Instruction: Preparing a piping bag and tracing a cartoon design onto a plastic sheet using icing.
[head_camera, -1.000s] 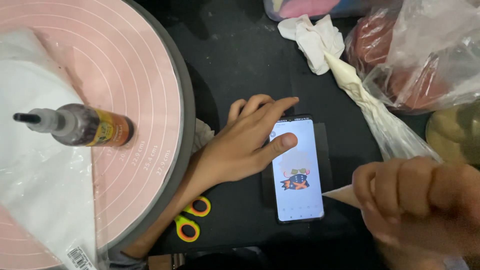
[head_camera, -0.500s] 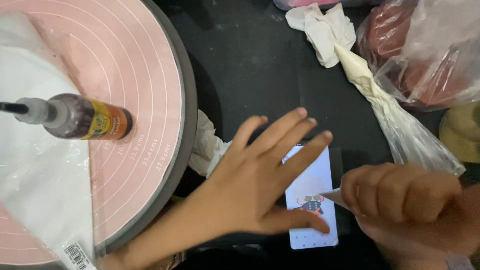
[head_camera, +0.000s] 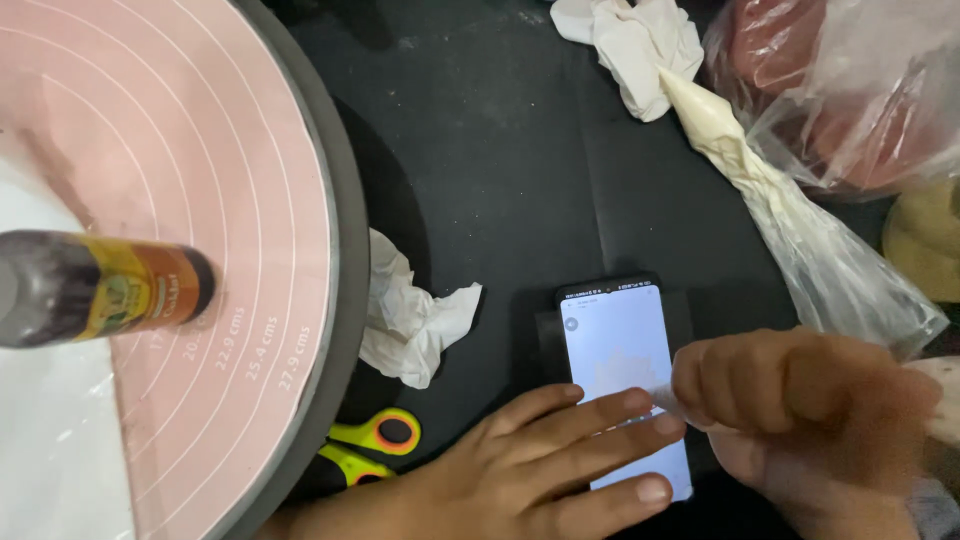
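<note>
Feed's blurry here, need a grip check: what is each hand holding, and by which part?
Right hand is fisted around a white piping bag's narrow tip end. Left hand holds nothing; its fingers rest on the phone.

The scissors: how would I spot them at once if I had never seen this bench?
Start at the big round pink turntable on the left and follow its grey rim down to the bottom. Tucked just under that rim, above the left hand, lie the scissors. Their yellow handle loops with red insides set them apart from the crumpled white tissue just above.

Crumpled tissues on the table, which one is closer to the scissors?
The crumpled tissue beside the turntable's grey rim, just above the yellow scissors. The other tissue lies at the top edge, by the piping bag.
</note>
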